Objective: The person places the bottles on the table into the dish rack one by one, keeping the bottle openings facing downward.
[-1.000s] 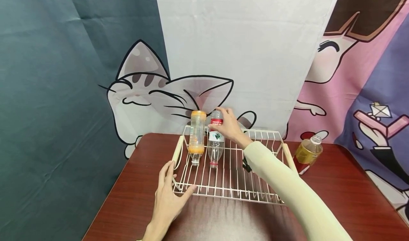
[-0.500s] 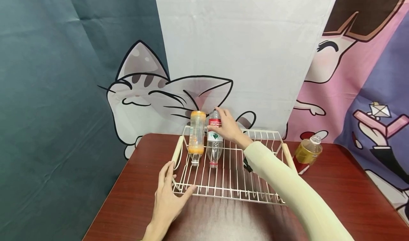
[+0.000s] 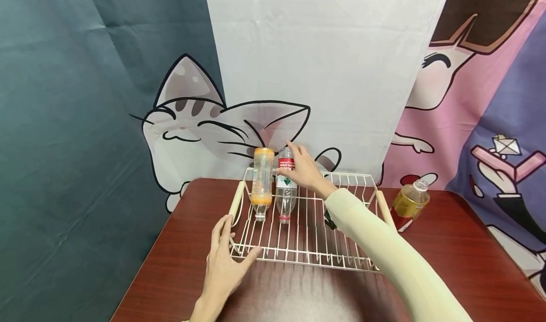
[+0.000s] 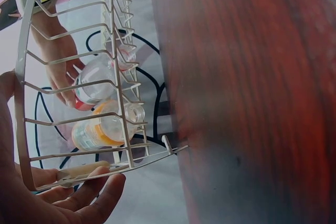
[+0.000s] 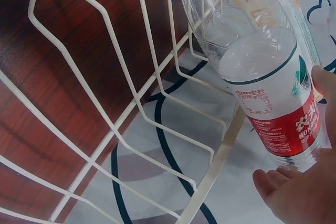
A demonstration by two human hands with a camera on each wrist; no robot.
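A clear bottle with a red and white label [image 3: 286, 182] [image 5: 281, 114] leans neck down in the white wire rack [image 3: 315, 260] [image 4: 22, 61]. My right hand [image 3: 304, 170] [image 5: 310, 192] grips its upper end, thumb on one side and fingers on the other. Just left of it, an orange-banded bottle [image 3: 262, 179] [image 4: 100, 129] also rests neck down in the rack. My left hand [image 3: 223, 262] [image 4: 58, 198] holds the rack's front left corner, with the thumb at the front rim and the fingers by the wooden handle [image 3: 237, 201] [image 4: 83, 170].
Right of the rack, a bottle with a yellow and red label [image 3: 410, 204] stands on the brown table [image 3: 183, 246]. A small black object [image 3: 329, 220] shows by the rack wires, partly hidden by my right sleeve. Behind the table hangs a printed cloth [image 3: 332, 75].
My right hand and the red-labelled bottle have shifted slightly left, closer to the orange-banded bottle. The left hand has stayed at the rack's corner.
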